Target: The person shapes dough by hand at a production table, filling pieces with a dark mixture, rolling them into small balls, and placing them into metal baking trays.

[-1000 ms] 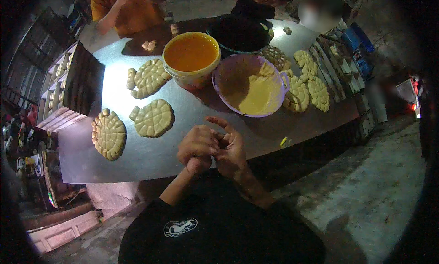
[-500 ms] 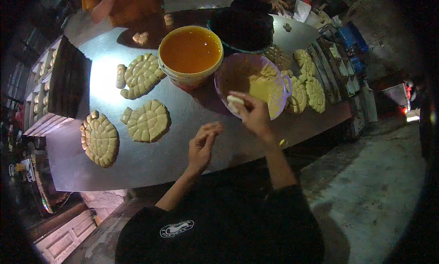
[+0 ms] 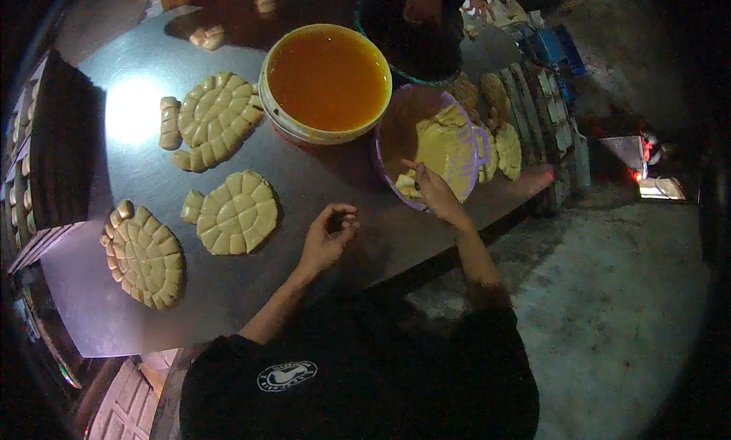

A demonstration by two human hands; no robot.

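My right hand (image 3: 439,194) is at the near rim of a purple basin (image 3: 378,148), pinching a small pale dough piece (image 3: 407,186). Yellow, creamy paste (image 3: 442,147) coats the basin's inside. Over the metal table, my left hand (image 3: 329,232) hangs with curved fingers, a gap between them and the thumb, and nothing visible inside. To its left lie flat, round shapes of pale dough pieces fitted together: one close by (image 3: 237,215), one farther left (image 3: 145,257) and one behind (image 3: 217,121).
A white bucket of orange liquid (image 3: 327,78) stands left of the basin. Behind is a dark tub (image 3: 411,44) with another person's arm above it. Stacked trays (image 3: 61,143) hold the left edge. More dough shapes (image 3: 508,150) and slats (image 3: 525,108) are at right.
My right hand has lowered the dough piece toward the basin's near inner side. My left hand's fingers have curled more. The whole view has shifted slightly.
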